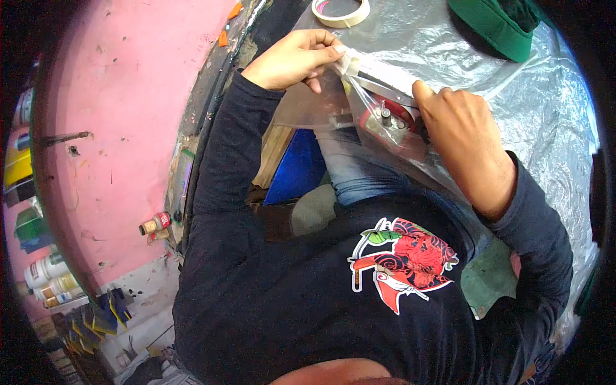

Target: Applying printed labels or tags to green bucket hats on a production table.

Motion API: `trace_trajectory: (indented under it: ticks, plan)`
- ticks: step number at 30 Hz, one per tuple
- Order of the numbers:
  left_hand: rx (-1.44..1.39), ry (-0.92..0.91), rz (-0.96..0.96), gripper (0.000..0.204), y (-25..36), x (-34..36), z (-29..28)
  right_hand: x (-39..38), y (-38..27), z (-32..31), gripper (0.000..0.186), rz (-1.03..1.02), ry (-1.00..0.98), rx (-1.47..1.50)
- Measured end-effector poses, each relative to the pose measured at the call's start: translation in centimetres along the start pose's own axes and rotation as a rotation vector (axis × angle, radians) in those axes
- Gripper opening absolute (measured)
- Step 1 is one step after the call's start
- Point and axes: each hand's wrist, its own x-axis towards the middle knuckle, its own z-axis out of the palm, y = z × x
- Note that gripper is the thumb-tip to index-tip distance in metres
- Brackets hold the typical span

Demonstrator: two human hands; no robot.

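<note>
My left hand (298,59) pinches a pale bunched end of tape and clear plastic (348,62) between thumb and fingers. My right hand (459,122) is closed around what looks like a pair of scissors, its long grey metal blade (385,90) pointing toward my left fingers. A white strip (385,72) lies alongside the blade. Beneath the blade a red piece with a metal knob (386,114) shows through the clear plastic sheet (545,109); its kind is unclear. My right fingers hide the handles.
On the plastic sheet lie a roll of masking tape (341,13) at the far edge and a green cap (497,29) at far right. The dark table edge (212,109) curves along my left. Small bottles (155,224) stand beyond it, near a pink wall (122,96); several containers (46,269) line the far left.
</note>
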Motion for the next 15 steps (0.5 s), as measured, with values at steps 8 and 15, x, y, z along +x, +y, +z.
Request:
trace_trajectory:
  ticks: [8, 15]
  plan:
    - [-0.153, 0.044, -0.066, 0.026, -0.1, -1.7, 0.3, 0.5, -0.7, 0.4, 0.013, 0.025, -0.045, -0.026]
    - [-0.227, 0.165, -0.039, 0.028, -0.5, -3.9, -1.9, 1.8, -0.2, -0.5, 0.018, -0.079, -0.050, 0.003]
